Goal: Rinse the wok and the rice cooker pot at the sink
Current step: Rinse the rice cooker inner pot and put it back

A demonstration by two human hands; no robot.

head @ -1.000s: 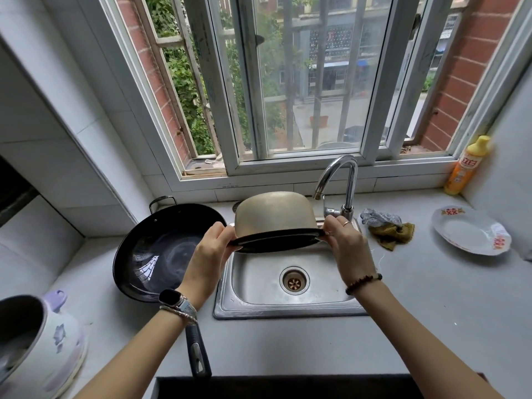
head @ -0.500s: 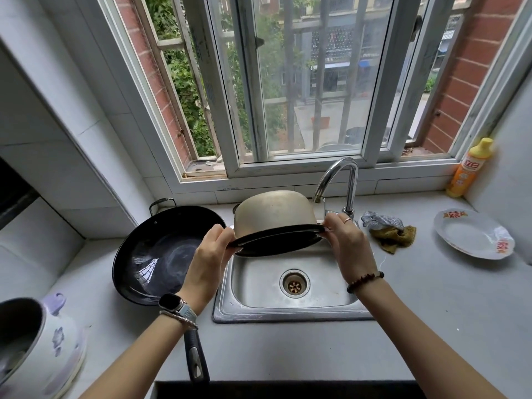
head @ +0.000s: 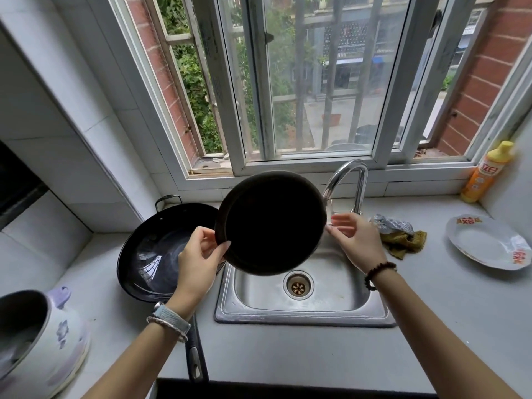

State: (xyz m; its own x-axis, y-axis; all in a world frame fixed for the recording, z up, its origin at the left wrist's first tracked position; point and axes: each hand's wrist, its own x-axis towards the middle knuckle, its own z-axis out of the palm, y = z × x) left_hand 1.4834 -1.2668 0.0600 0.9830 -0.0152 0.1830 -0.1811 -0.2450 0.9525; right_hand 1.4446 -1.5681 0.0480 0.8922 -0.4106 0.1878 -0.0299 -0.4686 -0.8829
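Countertop [head: 288, 352] stretched broad between its near edge and one steel sink [head: 331, 300]. One wok [head: 155, 249] sat just left of the sink, mouth up, its long handle pointing toward the person. One rice cooker pot [head: 270, 223] hung over the sink's back left, tipped so its dark mouth faced the camera. The left hand [head: 201, 254] pinched its lower left rim. The right hand [head: 354, 240], fingers nearly straight, touched the right rim below the faucet [head: 348, 180].

Below the left grip [head: 201, 254], the person is wearing a watch on a pale grey woven band [head: 169, 313] and a thin silver bracelet [head: 169, 326]. A bracelet of small dark brown beads [head: 380, 272] is circling the wrist below the right grip [head: 357, 240].
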